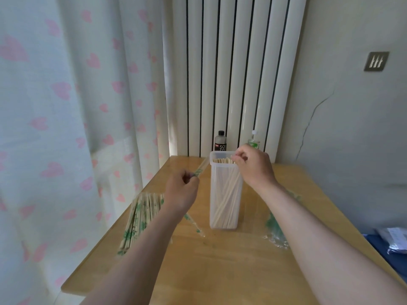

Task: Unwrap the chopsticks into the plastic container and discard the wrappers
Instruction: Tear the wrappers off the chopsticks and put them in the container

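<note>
Left hand (181,190) pinches one end of a thin clear wrapper (201,170) with green print; its long axis points up and away to the right, toward the container (223,221). Right hand (253,166) sits at the container mouth with fingers curled over the stick tops; I can't tell if it grips one. Container is tall, rectangular, translucent plastic, standing upright mid-table. Bare chopsticks (226,194) inside stand on end, leaning slightly. Wrapped chopsticks (141,214) lie flat on the left, pointing away from me. Crumpled empty wrappers (275,230) lie on the right of the wooden table (231,260).
</note>
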